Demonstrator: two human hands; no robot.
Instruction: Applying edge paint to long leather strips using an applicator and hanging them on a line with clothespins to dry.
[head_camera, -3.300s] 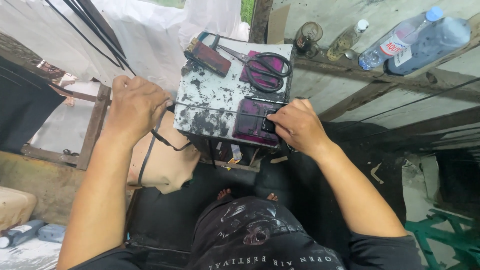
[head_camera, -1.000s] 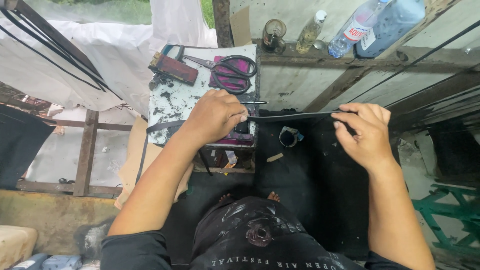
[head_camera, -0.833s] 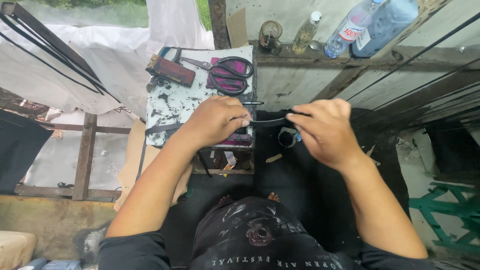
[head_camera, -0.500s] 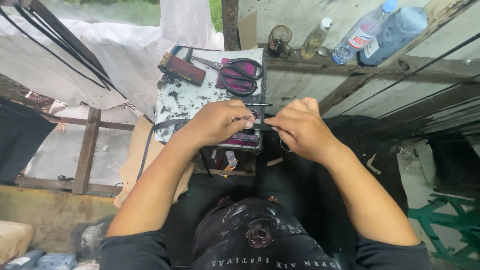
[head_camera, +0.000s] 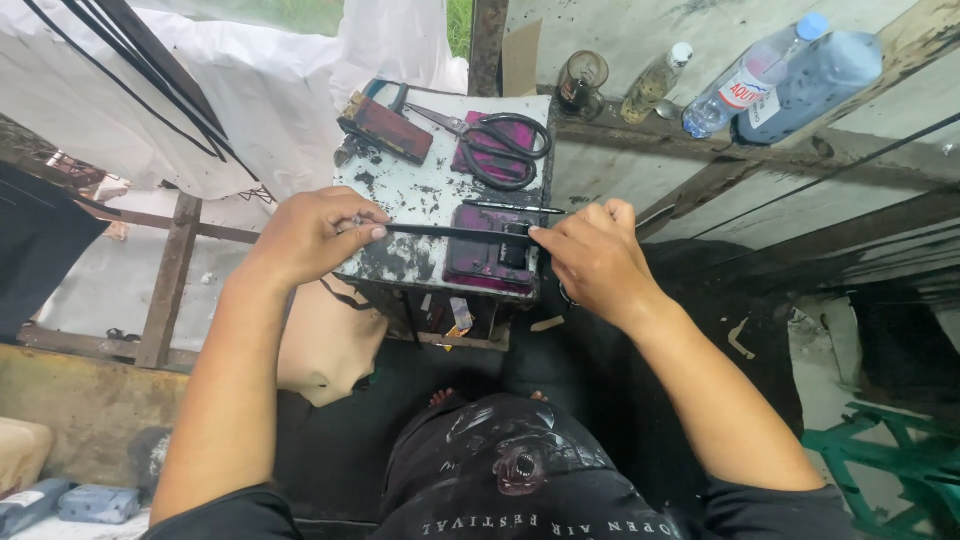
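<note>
Head view: fingers (head_camera: 362, 226) of the left hand (head_camera: 310, 232) and those of the right hand (head_camera: 597, 258) pinch opposite ends of a thin black strip (head_camera: 455, 232), stretched level over the stained tabletop (head_camera: 420, 190) near its front edge, above a magenta pad (head_camera: 480, 255). Even tension and matched hand height would likely stop it sagging. Scissors (head_camera: 495, 145) lie by the far edge.

One head-worn camera looks steeply down, close over the small stained worktable (head_camera: 420, 200).
</note>
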